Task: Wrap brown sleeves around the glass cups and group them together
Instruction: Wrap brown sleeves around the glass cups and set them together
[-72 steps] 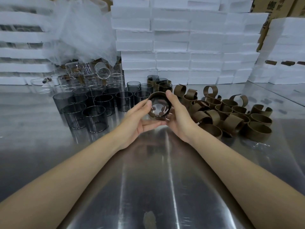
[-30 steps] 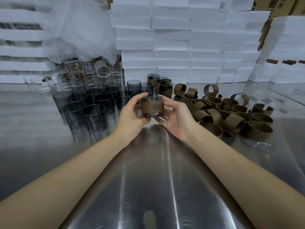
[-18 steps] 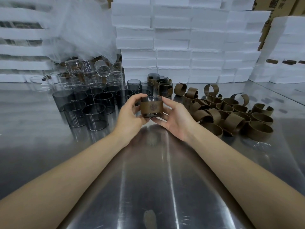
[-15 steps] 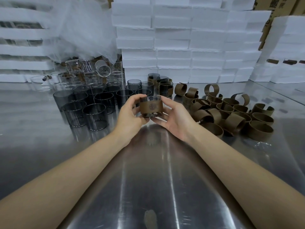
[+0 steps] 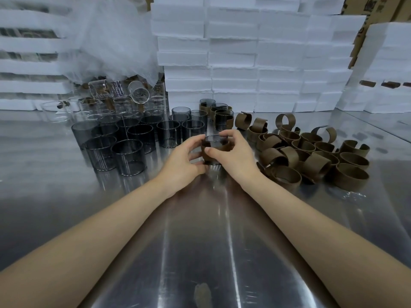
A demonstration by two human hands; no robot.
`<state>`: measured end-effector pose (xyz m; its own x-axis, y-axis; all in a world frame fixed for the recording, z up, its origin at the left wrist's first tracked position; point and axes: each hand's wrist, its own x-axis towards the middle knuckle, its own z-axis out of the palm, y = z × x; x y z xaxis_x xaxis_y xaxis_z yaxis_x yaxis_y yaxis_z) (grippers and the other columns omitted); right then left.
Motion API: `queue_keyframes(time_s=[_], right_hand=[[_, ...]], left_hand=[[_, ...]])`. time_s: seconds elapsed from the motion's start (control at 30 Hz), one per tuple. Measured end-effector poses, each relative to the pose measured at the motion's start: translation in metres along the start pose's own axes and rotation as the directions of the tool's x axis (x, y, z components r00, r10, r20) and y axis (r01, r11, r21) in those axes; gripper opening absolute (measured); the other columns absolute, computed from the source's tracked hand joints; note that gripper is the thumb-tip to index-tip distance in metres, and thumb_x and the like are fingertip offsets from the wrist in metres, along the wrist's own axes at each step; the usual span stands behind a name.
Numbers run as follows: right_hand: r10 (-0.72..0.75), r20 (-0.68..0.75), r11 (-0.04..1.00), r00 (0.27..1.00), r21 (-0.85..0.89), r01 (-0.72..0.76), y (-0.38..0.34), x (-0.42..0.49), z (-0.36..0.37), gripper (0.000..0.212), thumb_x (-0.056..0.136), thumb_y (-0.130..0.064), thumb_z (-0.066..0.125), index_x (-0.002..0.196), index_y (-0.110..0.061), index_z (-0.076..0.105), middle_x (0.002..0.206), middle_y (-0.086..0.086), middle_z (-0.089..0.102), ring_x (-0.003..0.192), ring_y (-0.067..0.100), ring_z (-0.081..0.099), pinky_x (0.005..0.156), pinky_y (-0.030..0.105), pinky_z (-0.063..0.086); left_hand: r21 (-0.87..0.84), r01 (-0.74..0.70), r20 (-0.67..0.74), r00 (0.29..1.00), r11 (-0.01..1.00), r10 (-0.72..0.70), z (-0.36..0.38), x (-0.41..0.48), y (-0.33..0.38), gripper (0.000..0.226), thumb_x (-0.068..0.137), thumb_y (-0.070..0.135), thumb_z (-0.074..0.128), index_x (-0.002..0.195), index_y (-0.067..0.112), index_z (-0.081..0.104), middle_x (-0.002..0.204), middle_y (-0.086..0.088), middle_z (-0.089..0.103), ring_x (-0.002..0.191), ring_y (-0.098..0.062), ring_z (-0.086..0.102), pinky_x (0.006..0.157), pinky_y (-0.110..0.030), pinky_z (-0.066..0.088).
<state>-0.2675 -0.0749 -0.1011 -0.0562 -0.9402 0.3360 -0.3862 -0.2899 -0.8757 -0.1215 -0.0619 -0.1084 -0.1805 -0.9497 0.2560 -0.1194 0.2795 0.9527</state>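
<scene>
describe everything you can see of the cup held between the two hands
The held cup is a short, straight-walled tumbler of dark smoky glass, upright, open rim up. A brown sleeve wraps its middle, leaving glass bare above and below. The left hand and right hand grip it from either side, the right thumb on the sleeve. It sits low over the steel table; whether it touches is unclear.

Sleeved glass cup (image 5: 214, 150) upright between left hand (image 5: 181, 157) and right hand (image 5: 233, 155), bare cups (image 5: 124, 141) left, loose sleeves (image 5: 311, 150) right.
</scene>
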Motion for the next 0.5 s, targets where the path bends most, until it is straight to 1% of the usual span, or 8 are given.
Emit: queue_keyframes(time_s=[0.1, 0.17, 0.23, 0.27, 0.3, 0.37, 0.43, 0.5], right_hand=[[-0.015, 0.002, 0.995, 1.0, -0.103, 0.016, 0.002, -0.001, 0.001, 0.047, 0.083, -0.022, 0.073, 0.125, -0.022, 0.053, 0.12, -0.01, 0.053, 0.114, 0.006, 0.046, 0.083, 0.01, 0.033], [-0.1, -0.086, 0.988, 0.991, -0.129, 0.089, -0.003, -0.002, 0.0, 0.049, 0.085, -0.028, 0.07, 0.129, -0.02, 0.052, 0.127, -0.006, 0.05, 0.119, 0.006, 0.041, 0.095, 0.017, 0.032], [-0.242, -0.206, 0.965, 0.948, -0.154, 0.213, -0.011, -0.004, -0.004, 0.033, 0.089, -0.027, 0.064, 0.121, -0.02, 0.058, 0.118, -0.004, 0.054, 0.116, 0.01, 0.046, 0.097, 0.025, 0.039], [-0.29, -0.245, 0.954, 0.925, -0.157, 0.257, -0.014, -0.005, -0.006, 0.022, 0.09, -0.026, 0.059, 0.111, -0.021, 0.062, 0.108, -0.004, 0.058, 0.106, 0.01, 0.051, 0.09, 0.029, 0.045], [-0.311, -0.26, 0.948, 0.914, -0.155, 0.278, -0.016, -0.006, -0.007, 0.014, 0.09, -0.027, 0.054, 0.101, -0.024, 0.063, 0.094, -0.006, 0.06, 0.091, 0.006, 0.055, 0.078, 0.031, 0.047], [-0.304, -0.235, 0.948, 0.923, -0.167, 0.27, -0.018, -0.012, -0.008, 0.018, 0.092, -0.031, 0.048, 0.085, -0.025, 0.063, 0.067, -0.009, 0.058, 0.061, 0.005, 0.052, 0.058, 0.029, 0.041], [-0.292, -0.155, 0.931, 0.944, -0.27, 0.244, -0.016, -0.015, -0.005, 0.027, 0.094, -0.033, 0.046, 0.08, -0.021, 0.065, 0.06, -0.004, 0.059, 0.056, 0.01, 0.052, 0.056, 0.034, 0.044], [-0.269, -0.084, 0.897, 0.959, -0.386, 0.217, -0.016, -0.017, -0.001, 0.028, 0.095, -0.032, 0.045, 0.081, -0.019, 0.066, 0.064, -0.002, 0.063, 0.063, 0.017, 0.058, 0.064, 0.038, 0.05]], left_hand=[[0.097, -0.024, 0.014, 1.0, 0.995, 0.023, 0.0, -0.002, 0.002, 0.071, 0.083, -0.02, 0.057, 0.14, 0.02, 0.048, 0.135, 0.009, 0.052, 0.124, -0.008, 0.051, 0.091, -0.017, 0.052], [0.355, -0.148, -0.013, 0.987, 0.923, 0.163, -0.001, -0.006, 0.005, 0.065, 0.084, -0.019, 0.052, 0.136, 0.018, 0.053, 0.139, 0.004, 0.052, 0.123, -0.012, 0.053, 0.098, -0.022, 0.048], [0.674, -0.242, 0.033, 0.953, 0.698, 0.3, -0.002, -0.009, 0.009, 0.06, 0.084, -0.013, 0.05, 0.136, 0.016, 0.054, 0.138, 0.002, 0.052, 0.122, -0.017, 0.053, 0.103, -0.028, 0.043], [0.806, -0.228, 0.054, 0.947, 0.546, 0.316, -0.002, -0.01, 0.011, 0.058, 0.085, -0.007, 0.051, 0.139, 0.016, 0.051, 0.142, 0.001, 0.048, 0.125, -0.019, 0.05, 0.107, -0.032, 0.038], [0.907, -0.176, 0.057, 0.952, 0.383, 0.301, -0.002, -0.01, 0.011, 0.057, 0.087, 0.0, 0.053, 0.141, 0.017, 0.047, 0.148, -0.002, 0.041, 0.131, -0.022, 0.044, 0.112, -0.037, 0.029], [0.996, -0.01, -0.008, 0.981, 0.089, 0.196, -0.002, -0.008, 0.013, 0.058, 0.091, 0.013, 0.054, 0.146, 0.018, 0.036, 0.16, -0.01, 0.016, 0.145, -0.032, 0.021, 0.119, -0.047, 0.009], [0.989, 0.123, -0.114, 0.988, -0.084, 0.107, -0.003, -0.009, 0.018, 0.063, 0.093, 0.018, 0.055, 0.149, 0.017, 0.026, 0.162, -0.016, -0.008, 0.148, -0.042, 0.003, 0.117, -0.059, 0.004], [0.967, 0.211, -0.203, 0.977, -0.143, 0.068, -0.006, -0.011, 0.019, 0.067, 0.095, 0.02, 0.056, 0.151, 0.017, 0.02, 0.16, -0.017, -0.022, 0.146, -0.048, -0.004, 0.113, -0.067, 0.007]])
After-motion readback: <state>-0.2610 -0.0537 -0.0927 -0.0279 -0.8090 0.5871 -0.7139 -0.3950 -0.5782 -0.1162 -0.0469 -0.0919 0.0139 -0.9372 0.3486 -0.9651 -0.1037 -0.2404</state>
